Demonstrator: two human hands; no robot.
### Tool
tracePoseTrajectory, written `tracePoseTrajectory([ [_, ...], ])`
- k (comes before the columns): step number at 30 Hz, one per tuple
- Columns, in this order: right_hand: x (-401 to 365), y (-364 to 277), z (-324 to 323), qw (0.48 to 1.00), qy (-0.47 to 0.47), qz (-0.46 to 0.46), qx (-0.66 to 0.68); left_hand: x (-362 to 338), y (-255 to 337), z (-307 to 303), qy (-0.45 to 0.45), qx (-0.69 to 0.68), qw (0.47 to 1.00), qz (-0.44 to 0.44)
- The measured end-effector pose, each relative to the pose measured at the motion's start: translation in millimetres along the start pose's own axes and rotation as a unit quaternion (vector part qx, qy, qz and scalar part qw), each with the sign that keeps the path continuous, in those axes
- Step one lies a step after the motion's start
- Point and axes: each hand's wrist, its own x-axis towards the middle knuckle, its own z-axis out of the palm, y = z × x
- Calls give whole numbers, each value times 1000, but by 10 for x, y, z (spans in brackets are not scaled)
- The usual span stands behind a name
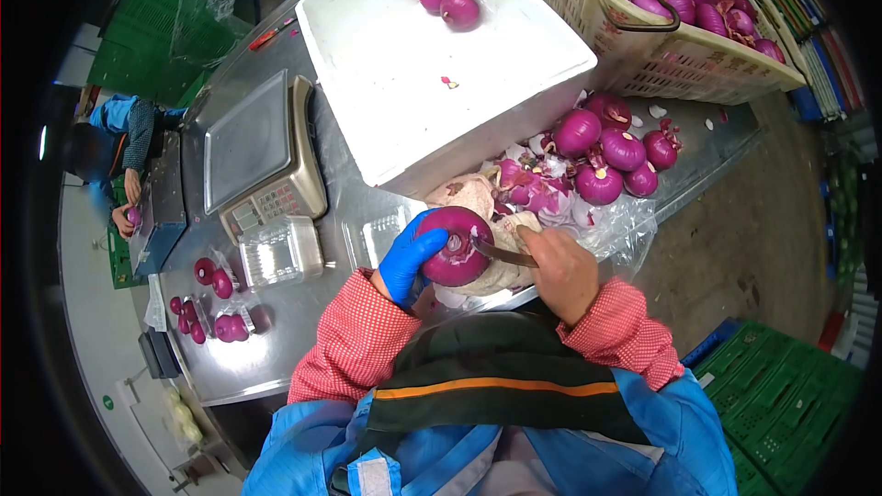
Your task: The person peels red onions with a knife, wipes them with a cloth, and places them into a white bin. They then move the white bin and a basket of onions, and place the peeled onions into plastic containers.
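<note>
My left hand (405, 260), in a blue glove, is wrapped round a large red onion (457, 266) with its pale root end facing up. My bare right hand (560, 268) grips a knife (505, 255), whose blade tip touches the onion near that end. Below them lies a beige cloth (469, 195) beside a heap of onion skins (537, 186). Several whole red onions (599, 184) are piled to the right of the skins. My fingers hide most of the knife's handle.
A white foam box (386, 64) holds two onions (459, 11). At the upper right, a crate (643, 64) is full of onions. Left are a scale (262, 147), a clear plastic tray (280, 253) and packed onions (231, 326). A co-worker (124, 142) stands at the far left.
</note>
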Motion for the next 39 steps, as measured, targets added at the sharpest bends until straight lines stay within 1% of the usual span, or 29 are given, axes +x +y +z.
tracePoseTrajectory([
  [2,-39,-21,117,997,1,28,66,13,-3,20,17,-8,1000,5],
  [3,-40,-37,133,979,-51,123,154,15,-3,26,26,-12,1000,7],
  [4,-36,-51,145,941,-103,216,238,9,-19,21,21,-9,1000,13],
  [5,-27,-55,150,885,-152,305,318,-1,-47,10,16,-5,1000,19],
  [6,-12,-48,133,886,-155,298,320,-5,-55,16,12,-2,1000,25],
  [8,2,-37,85,887,-164,284,326,-19,-47,44,30,-4,999,25],
  [10,-15,-26,67,963,-90,143,208,4,-15,53,30,-18,999,16],
  [11,-24,-17,54,986,-52,71,145,13,7,30,21,-31,999,6],
  [14,16,14,-65,999,-51,-9,16,3,22,-6,18,-46,999,-3],
  [17,31,64,-85,998,-31,-59,-24,-7,10,-48,25,-52,998,-10],
  [20,78,53,-111,996,-28,-69,-57,-18,37,-42,15,-28,999,-20],
  [23,87,75,-83,995,-15,-73,-69,-39,64,-10,7,-7,1000,-28],
  [29,90,66,33,997,21,-44,-65,-38,72,33,0,-8,1000,-29],
  [30,78,52,75,999,18,-23,-31,-36,68,36,-3,-15,1000,-27],
  [32,39,2,174,999,13,17,38,-19,44,37,21,-20,1000,-9],
  [33,28,-27,211,985,-26,109,132,-10,28,36,33,-22,999,0],
  [34,22,-53,243,952,-65,198,224,-8,10,35,31,-27,999,-2],
  [35,18,-57,270,901,-103,283,312,-12,-13,33,28,-31,999,-3],
  [38,-9,77,330,839,-157,319,411,-42,20,130,43,-65,997,-29],
  [39,2,61,297,895,-121,256,345,-48,41,165,50,-80,995,-40],
])
